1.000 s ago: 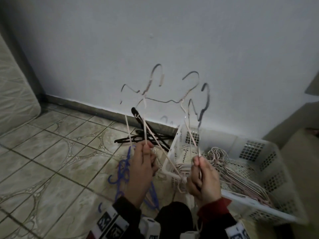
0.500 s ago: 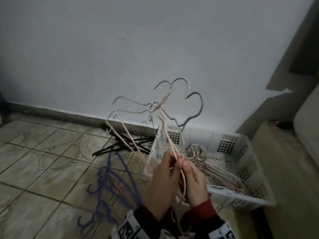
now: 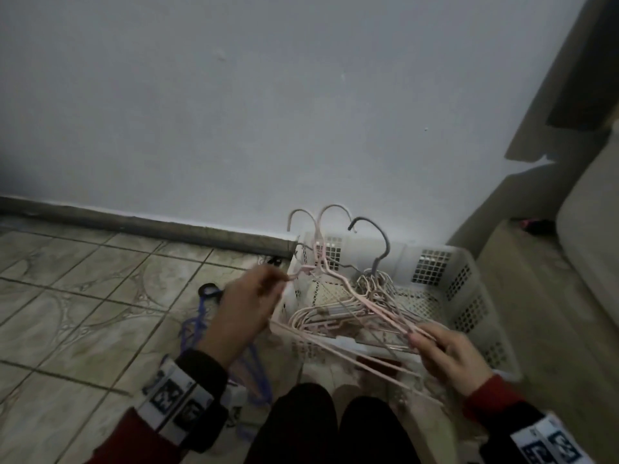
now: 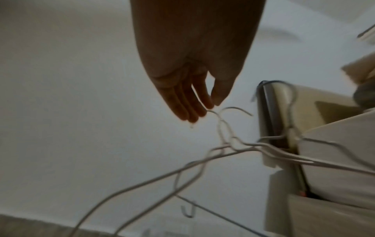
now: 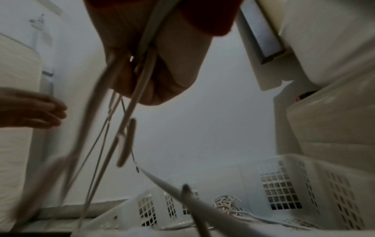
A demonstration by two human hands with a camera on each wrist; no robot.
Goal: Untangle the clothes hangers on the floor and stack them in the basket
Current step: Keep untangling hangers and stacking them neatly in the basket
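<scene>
My right hand (image 3: 418, 336) grips the lower ends of a bundle of hangers (image 3: 355, 296), several pink and one grey. The bundle lies tilted over the white perforated basket (image 3: 475, 303), hooks up toward the wall. In the right wrist view the hanger wires (image 5: 125, 128) run out of my closed right hand (image 5: 154, 89). My left hand (image 3: 281, 279) reaches to the bundle's left shoulder with straight fingers. In the left wrist view its fingertips (image 4: 205, 110) sit at a pink hook (image 4: 233, 144) without curling round it. A pile of pink hangers (image 3: 375, 286) lies in the basket.
Blue hangers (image 3: 197, 326) lie tangled on the tiled floor under my left forearm. The basket stands against the white wall and its dark skirting (image 3: 150, 226). A pale mattress-like block (image 3: 586, 246) rises to the right of the basket. My knees (image 3: 335, 426) are at the bottom.
The bundle came down from upright in front of the wall to a tilt over the basket. My hands moved apart, and the left hand released its grip and opened.
</scene>
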